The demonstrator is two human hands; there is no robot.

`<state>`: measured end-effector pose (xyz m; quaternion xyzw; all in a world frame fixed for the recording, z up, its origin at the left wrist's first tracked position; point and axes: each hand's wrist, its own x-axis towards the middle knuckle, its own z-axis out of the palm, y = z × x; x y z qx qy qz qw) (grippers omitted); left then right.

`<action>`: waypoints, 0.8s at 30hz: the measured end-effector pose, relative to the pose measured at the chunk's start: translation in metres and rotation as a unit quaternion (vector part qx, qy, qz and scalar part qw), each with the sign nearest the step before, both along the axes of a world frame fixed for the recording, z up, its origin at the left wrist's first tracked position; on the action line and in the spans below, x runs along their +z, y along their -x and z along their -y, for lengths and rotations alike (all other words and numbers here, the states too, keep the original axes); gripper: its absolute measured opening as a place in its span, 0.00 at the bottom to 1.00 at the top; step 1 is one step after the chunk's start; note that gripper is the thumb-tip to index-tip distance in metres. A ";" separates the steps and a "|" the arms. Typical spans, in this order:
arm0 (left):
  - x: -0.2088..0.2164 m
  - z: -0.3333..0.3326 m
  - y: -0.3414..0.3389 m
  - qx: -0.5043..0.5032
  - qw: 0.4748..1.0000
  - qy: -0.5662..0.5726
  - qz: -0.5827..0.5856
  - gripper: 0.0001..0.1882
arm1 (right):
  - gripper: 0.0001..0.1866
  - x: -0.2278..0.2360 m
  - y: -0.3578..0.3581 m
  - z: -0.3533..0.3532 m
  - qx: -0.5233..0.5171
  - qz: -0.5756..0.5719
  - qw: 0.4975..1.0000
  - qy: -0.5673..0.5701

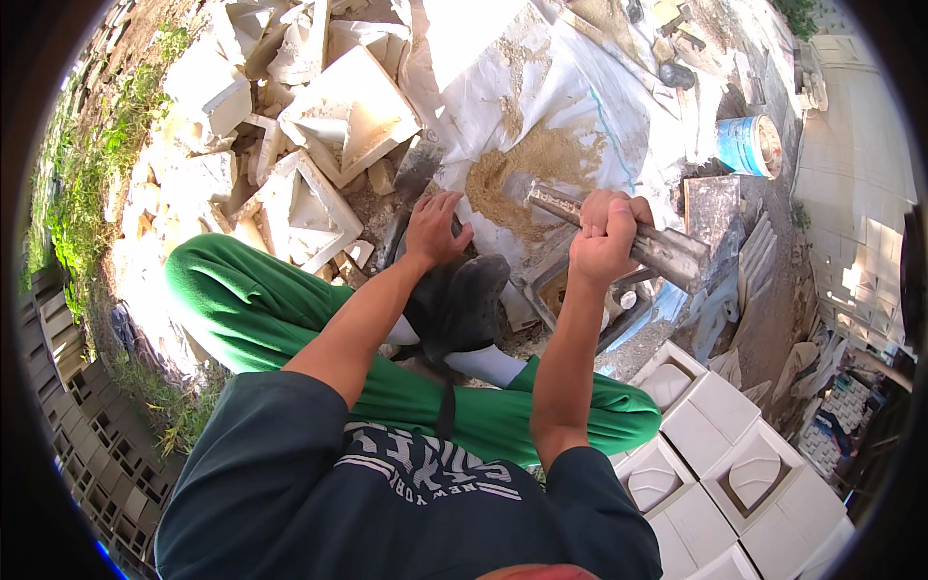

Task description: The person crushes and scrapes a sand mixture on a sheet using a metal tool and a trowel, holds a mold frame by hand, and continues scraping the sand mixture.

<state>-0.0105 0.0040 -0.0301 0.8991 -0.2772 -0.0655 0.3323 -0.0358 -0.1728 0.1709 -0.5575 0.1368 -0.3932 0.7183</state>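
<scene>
My right hand (606,237) is closed around a long, grey-brown, mortar-stained bar (667,253) with a thin flat tip. Its tip points left over a heap of damp sand (541,159) on a white sheet (619,126). Just above my dark shoe (474,295), my left hand (437,230) has its fingers apart and nothing visible in its grasp. A dark, worn piece (418,166) lies beyond its fingers; whether they touch it, I cannot tell. Below my right hand is a dark-edged frame (553,282), partly hidden by my forearm.
Broken white moulded blocks (353,116) are heaped at the far left. A blue bucket (749,147) stands at the right, beyond a dirty grey board (713,208). White recessed blocks (744,474) sit in rows at the lower right. Grass (97,174) grows along the left.
</scene>
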 end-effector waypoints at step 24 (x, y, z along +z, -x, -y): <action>-0.001 0.007 0.003 -0.015 1.000 0.012 -0.010 0.28 | 0.17 -0.084 -0.037 0.013 -0.083 -0.059 0.994 -0.029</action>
